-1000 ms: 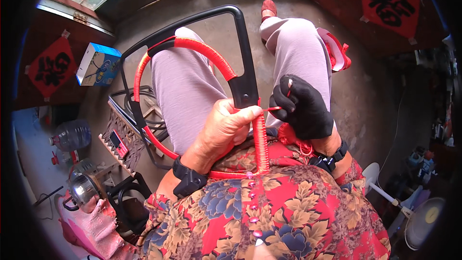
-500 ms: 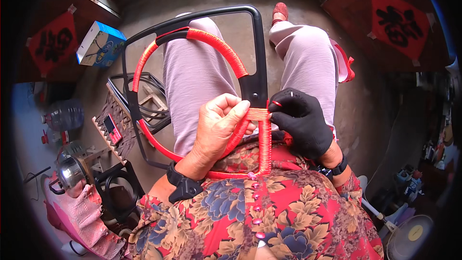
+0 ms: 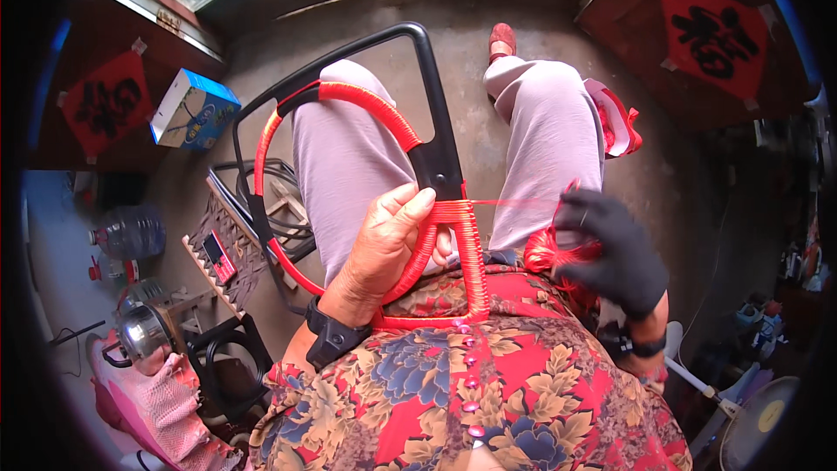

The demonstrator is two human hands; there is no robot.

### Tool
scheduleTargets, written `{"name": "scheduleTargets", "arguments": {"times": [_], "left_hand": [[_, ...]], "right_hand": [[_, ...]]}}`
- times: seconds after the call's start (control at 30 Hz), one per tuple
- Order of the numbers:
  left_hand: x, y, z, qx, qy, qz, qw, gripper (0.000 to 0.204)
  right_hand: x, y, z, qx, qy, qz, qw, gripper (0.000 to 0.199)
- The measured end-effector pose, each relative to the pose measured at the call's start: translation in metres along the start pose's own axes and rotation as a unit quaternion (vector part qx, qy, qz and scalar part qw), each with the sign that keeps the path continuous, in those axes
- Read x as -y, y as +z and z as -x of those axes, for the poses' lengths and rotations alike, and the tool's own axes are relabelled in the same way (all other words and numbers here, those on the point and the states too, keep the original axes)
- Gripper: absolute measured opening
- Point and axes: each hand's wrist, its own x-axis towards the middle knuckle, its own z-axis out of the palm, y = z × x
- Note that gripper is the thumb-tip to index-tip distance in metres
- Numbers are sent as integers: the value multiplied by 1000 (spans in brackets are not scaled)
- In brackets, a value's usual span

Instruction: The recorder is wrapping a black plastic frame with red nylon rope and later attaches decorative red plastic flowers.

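Observation:
A black frame (image 3: 425, 96) with a ring partly wrapped in red cord (image 3: 370, 106) rests on my lap. My left hand (image 3: 384, 240), bare with a black wristband, grips the frame where the red wrapping (image 3: 471, 244) covers its right bar. My right hand (image 3: 615, 249) wears a black glove and holds a bundle of red cord (image 3: 549, 251) out to the right. A thin red strand (image 3: 514, 202) runs taut from the wrapped bar to that hand.
A blue and white box (image 3: 192, 109) lies on the concrete floor at the left. A metal kettle (image 3: 144, 331), a water bottle (image 3: 131, 231) and a small wooden stool with cables (image 3: 231, 244) stand at my left. A fan (image 3: 754, 419) is at the lower right.
My right hand has pulled away from the frame to the right, drawing the red strand taut. The left hand keeps its grip on the frame.

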Motion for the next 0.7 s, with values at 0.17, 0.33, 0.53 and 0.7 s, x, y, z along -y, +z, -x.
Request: {"name": "scheduleTargets", "arguments": {"times": [0.17, 0.33, 0.53, 0.7], "left_hand": [[-13, -8, -17, 38, 32, -62, 997, 29], [-12, -7, -33, 26, 31, -72, 997, 24], [-2, 5, -30, -32, 5, -79, 996, 25], [7, 10, -37, 35, -17, -70, 997, 24]], "right_hand": [[-4, 16, 25, 83, -114, 238, 961, 41], [-55, 7, 41, -123, 90, -551, 820, 44], [-97, 12, 10, -111, 48, -774, 622, 42], [-131, 6, 12, -129, 66, -756, 638, 40]]}}
